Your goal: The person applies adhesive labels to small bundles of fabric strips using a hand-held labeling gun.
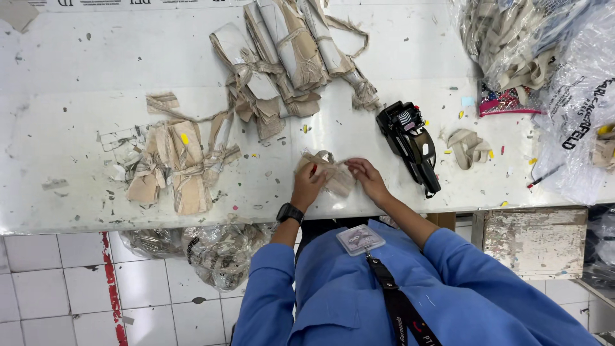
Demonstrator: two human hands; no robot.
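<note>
A small folded beige cloth bundle (334,173) lies near the front edge of the white worktable (77,141). My left hand (308,184), with a black watch on its wrist, grips the bundle's left end. My right hand (366,178) pinches its right end. Both arms wear blue sleeves. A black label gun (411,145) lies just right of my right hand, not touched.
Tied beige bundles (282,57) are piled at the back centre, and more (176,163) lie to the left. One loose bundle (469,147) rests right of the gun. Clear plastic bags of cloth (551,64) fill the right. Bags (211,250) sit on the tiled floor below.
</note>
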